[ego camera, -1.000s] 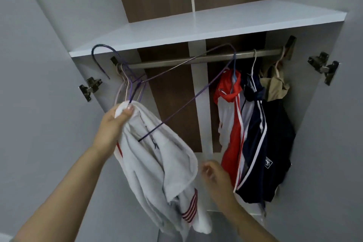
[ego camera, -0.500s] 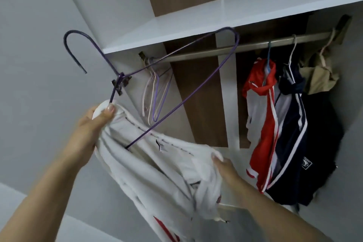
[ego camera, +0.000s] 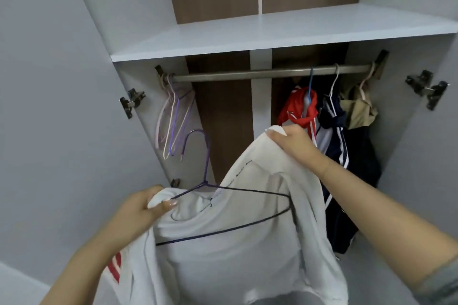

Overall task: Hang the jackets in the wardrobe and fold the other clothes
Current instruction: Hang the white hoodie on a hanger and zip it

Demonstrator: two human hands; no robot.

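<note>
white jacket [ego camera: 235, 250] now spread in front of open wardrobe, below rail [ego camera: 267, 73] | purple wire hanger [ego camera: 223, 208] dropped from overhead into the collar opening | left hand [ego camera: 138, 213] pinches collar and hanger | right hand [ego camera: 292, 142] moved up, grips shoulder | threading underway, hanging next

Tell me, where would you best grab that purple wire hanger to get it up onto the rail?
Probably at the twisted neck just under the hook of the purple wire hanger, coming from above and the left. The neck stands clear of the white jacket, which drapes both arms, and gripping there leaves the hook free for the rail.
</note>
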